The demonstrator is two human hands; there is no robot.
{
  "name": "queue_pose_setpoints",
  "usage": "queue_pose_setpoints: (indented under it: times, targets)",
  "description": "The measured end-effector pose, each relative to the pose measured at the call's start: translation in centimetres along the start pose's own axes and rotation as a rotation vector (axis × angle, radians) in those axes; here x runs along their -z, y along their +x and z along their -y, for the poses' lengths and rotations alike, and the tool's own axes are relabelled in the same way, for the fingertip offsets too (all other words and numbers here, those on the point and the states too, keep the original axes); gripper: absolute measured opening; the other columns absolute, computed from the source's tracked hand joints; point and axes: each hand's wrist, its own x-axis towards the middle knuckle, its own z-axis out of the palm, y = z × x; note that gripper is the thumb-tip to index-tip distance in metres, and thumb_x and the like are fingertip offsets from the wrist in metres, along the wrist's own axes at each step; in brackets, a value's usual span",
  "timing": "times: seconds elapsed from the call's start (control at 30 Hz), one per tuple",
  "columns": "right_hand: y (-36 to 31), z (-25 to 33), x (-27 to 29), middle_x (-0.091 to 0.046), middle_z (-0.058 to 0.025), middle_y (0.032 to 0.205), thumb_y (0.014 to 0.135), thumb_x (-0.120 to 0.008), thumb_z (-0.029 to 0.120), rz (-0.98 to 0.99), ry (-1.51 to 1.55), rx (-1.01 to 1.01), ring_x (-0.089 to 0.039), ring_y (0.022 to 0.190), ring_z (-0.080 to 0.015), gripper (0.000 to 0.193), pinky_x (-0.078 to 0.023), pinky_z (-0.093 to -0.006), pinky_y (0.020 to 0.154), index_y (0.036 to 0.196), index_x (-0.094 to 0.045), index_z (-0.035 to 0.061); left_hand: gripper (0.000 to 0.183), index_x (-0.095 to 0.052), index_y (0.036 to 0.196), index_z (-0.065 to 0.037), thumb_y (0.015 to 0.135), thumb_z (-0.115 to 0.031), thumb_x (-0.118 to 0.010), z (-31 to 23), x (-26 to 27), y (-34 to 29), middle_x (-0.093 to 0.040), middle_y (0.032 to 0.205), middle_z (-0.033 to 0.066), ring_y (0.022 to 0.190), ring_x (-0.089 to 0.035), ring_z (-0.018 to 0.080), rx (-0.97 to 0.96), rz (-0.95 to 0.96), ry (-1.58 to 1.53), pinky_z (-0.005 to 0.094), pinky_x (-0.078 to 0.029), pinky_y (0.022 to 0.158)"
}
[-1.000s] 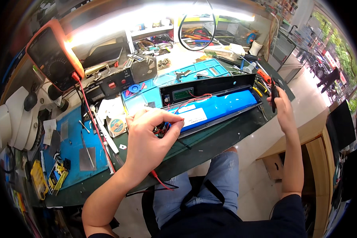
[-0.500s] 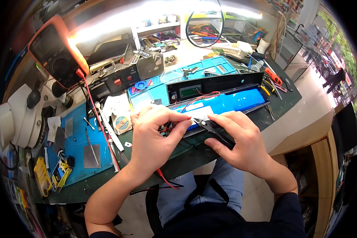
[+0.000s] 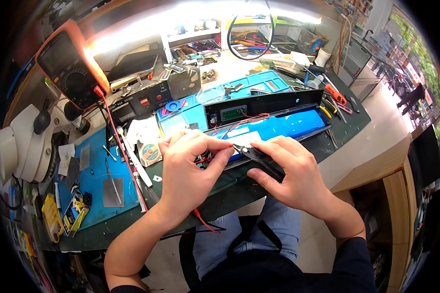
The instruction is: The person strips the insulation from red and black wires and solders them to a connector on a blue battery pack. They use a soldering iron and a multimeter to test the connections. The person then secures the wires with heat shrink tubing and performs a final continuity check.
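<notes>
My left hand (image 3: 193, 163) pinches a thin red wire between thumb and forefinger; only a bit of it shows at the fingertips. In my right hand (image 3: 293, 171) is a pair of black-handled cutting pliers (image 3: 261, 158), their jaws close to my left fingertips. Just beyond both hands lies a long blue shrink-wrapped battery pack (image 3: 298, 123) in a black case. The case's black cover (image 3: 274, 103) stands upright behind it, with a green circuit board (image 3: 233, 113) and red wires (image 3: 254, 117). My left hand hides the pack's near left end.
An orange multimeter (image 3: 72, 68) stands at the far left, its red lead crossing the bench. A blue mat (image 3: 93, 166) holds tweezers and small parts. Behind the case is a light-blue tray (image 3: 274, 80). Screwdrivers and an orange-handled tool (image 3: 335, 94) lie at the right.
The pliers and my right hand have shifted slightly left, bringing the jaws nearer my left fingertips. My left hand has barely moved.
</notes>
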Motion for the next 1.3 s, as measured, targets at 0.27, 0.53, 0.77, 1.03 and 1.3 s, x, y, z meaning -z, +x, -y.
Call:
queue_pose_setpoints:
  times: [0.27, 0.53, 0.77, 1.03, 1.3]
  targets:
    - [0.1, 0.1, -0.1, -0.067, -0.0144, 0.097, 0.088, -0.082, 0.027, 0.017, 0.015, -0.008, -0.066, 0.090, -0.0324, 0.046, -0.054, -0.0412, 0.079, 0.123, -0.068, 0.0016, 0.007, -0.080, 0.088, -0.015, 0.083, -0.017, -0.085, 0.0, 0.0, -0.1, -0.066, 0.076, -0.0030, 0.085, -0.057, 0.0175, -0.010, -0.002, 0.025, 0.0367, -0.031, 0.085]
    - [0.1, 0.5, 0.1, -0.063, -0.0128, 0.097, 0.084, -0.075, 0.009, 0.093, 0.132, -0.157, -0.066, 0.088, -0.0304, 0.039, -0.055, -0.0399, 0.078, 0.122, -0.068, 0.0010, 0.006, -0.077, 0.090, -0.013, 0.085, -0.010, -0.080, -0.1, 0.1, 0.0, -0.062, 0.076, -0.0009, 0.084, -0.056, 0.0206, -0.042, 0.016, 0.021, 0.0366, -0.031, 0.085]
    - [-0.4, 0.6, 0.3, -0.066, -0.0106, 0.100, 0.077, -0.067, 0.003, 0.191, 0.637, -0.590, -0.068, 0.097, -0.0210, 0.043, -0.054, -0.0316, 0.086, 0.119, -0.068, -0.0022, 0.007, -0.073, 0.086, -0.010, 0.083, -0.005, -0.077, -0.2, -0.3, 0.2, -0.061, 0.076, 0.0016, 0.085, -0.057, 0.0249, -0.131, 0.002, 0.026, 0.0374, -0.034, 0.086]
    - [-1.8, -6.8, 9.1, -0.056, -0.0006, 0.107, 0.083, -0.054, -0.006, -0.872, 0.752, -0.470, -0.052, 0.086, -0.0102, 0.040, -0.042, -0.0211, 0.079, 0.122, -0.060, -0.0035, 0.007, -0.075, 0.087, -0.011, 0.083, -0.007, -0.079, 0.6, -0.1, -0.6, -0.063, 0.077, 0.0007, 0.083, -0.058, 0.0229, -0.124, -0.003, 0.031, 0.0357, -0.036, 0.085]
    - [-4.0, -19.5, 9.4, -0.067, -0.0142, 0.119, 0.095, -0.075, 0.037, -0.578, -0.362, -0.728, -0.065, 0.104, -0.0250, 0.059, -0.051, -0.0372, 0.096, 0.139, -0.062, -0.0004, 0.006, -0.078, 0.089, -0.013, 0.084, -0.012, -0.082, -0.2, -0.4, -0.1, -0.067, 0.080, -0.0010, 0.086, -0.059, 0.0201, -0.168, 0.021, 0.085, 0.0354, -0.034, 0.086]
